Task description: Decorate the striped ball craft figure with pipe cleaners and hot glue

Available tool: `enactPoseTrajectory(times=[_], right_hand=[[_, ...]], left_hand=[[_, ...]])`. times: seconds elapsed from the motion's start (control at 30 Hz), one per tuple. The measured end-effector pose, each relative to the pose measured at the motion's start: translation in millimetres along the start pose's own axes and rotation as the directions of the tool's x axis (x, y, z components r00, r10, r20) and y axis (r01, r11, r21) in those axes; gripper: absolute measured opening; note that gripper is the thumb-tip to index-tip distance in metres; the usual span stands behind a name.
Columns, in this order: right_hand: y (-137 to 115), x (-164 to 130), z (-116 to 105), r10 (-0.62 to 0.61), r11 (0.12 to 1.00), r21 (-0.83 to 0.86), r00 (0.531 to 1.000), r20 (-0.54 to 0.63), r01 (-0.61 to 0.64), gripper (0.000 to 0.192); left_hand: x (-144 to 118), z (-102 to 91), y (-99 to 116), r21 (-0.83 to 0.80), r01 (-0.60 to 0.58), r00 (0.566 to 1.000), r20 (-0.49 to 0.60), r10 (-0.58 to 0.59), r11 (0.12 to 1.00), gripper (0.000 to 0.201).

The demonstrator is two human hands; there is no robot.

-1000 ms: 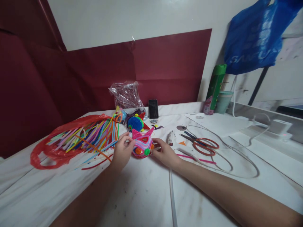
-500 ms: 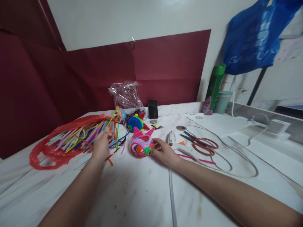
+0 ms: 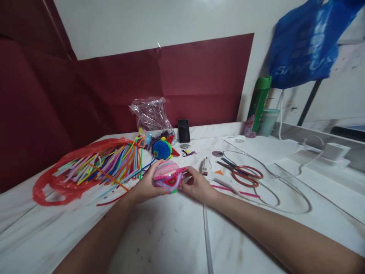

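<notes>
**Both hands on the pink ball**

I hold the pink ball point(image 3: 168, 179) of coiled fuzzy wire between both hands, just above the bench point(image 3: 171, 236), near its middle. My left hand point(image 3: 146, 185) cups it from the left side, the fingers curled around its back and pressed against it. My right hand point(image 3: 196, 185) meets it from the right, the thumb and first fingers pinching its edge. The ball is tipped so that its pink rim and a red loop face up; a green spot shows at its lower edge.

Just behind the ball lies a blue ball point(image 3: 162, 149) with a red point. Toward the left edge of the bench a red plastic bag point(image 3: 54, 186) spills a bundle of coloured sticks point(image 3: 111, 163), whose ends reach close to my left hand. To the right of my right hand lie a pink stick point(image 3: 236, 191) and red-handled scissors point(image 3: 243, 175), with a white cable point(image 3: 285, 205) looping round them. At the back edge stand a clear bag point(image 3: 151, 114), a black phone point(image 3: 184, 130), a green can point(image 3: 259, 102) and a cup point(image 3: 268, 122).
</notes>
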State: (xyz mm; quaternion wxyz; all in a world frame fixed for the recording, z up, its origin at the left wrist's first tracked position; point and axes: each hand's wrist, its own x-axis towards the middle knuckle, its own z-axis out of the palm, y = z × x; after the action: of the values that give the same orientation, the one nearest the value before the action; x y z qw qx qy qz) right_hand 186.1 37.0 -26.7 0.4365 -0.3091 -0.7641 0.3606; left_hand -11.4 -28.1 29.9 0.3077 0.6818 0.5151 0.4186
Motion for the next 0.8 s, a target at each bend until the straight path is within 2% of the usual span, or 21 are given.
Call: enactPoseTrajectory(times=[0.1,0.2,0.3,0.4,0.5,0.7,0.8], right_hand=[[-0.9,-0.5,-0.1,0.009,1.0,0.002,1.0,0.003,-0.009,0.03],[-3.5,-2.1,-0.8,-0.008,1.0,-0.019,1.0,-0.001,0.008,0.028],[-6.2,-4.4,-1.5,-0.091,0.994,-0.055,0.996,0.0,0.091,0.026],[-6.8,-5.9,-2.0,-0.136,0.988,-0.071,0.991,0.004,0.136,0.026],[-6.3,-6.1,-2.5,-0.138,0.986,-0.089,0.99,0.004,0.138,0.026],[-7.9,-6.5,-3.2,-0.118,0.976,-0.182,0.993,0.015,0.119,0.023],[-11.6,-5.8,-7.2,-0.22,0.931,-0.302,0.975,-0.013,0.206,0.032]], left_hand=[[-0.2,-1.6,-3.7,0.019,-0.035,0.999,0.025,0.034,0.999,0.097],[-0.2,-1.2,-8.0,0.072,-0.129,0.992,0.02,0.128,0.989,0.093],[0.0,-2.1,-9.4,0.223,-0.245,0.969,0.034,0.244,0.944,0.087],[0.3,-4.2,-10.0,0.399,-0.335,0.939,0.069,0.336,0.854,0.085],[0.8,-5.2,-10.8,0.487,-0.339,0.936,0.089,0.34,0.805,0.086],[1.4,-2.5,-7.6,0.527,-0.332,0.939,0.104,0.328,0.782,0.085],[1.5,-0.7,-6.9,0.53,-0.352,0.929,0.095,0.359,0.772,0.081]])
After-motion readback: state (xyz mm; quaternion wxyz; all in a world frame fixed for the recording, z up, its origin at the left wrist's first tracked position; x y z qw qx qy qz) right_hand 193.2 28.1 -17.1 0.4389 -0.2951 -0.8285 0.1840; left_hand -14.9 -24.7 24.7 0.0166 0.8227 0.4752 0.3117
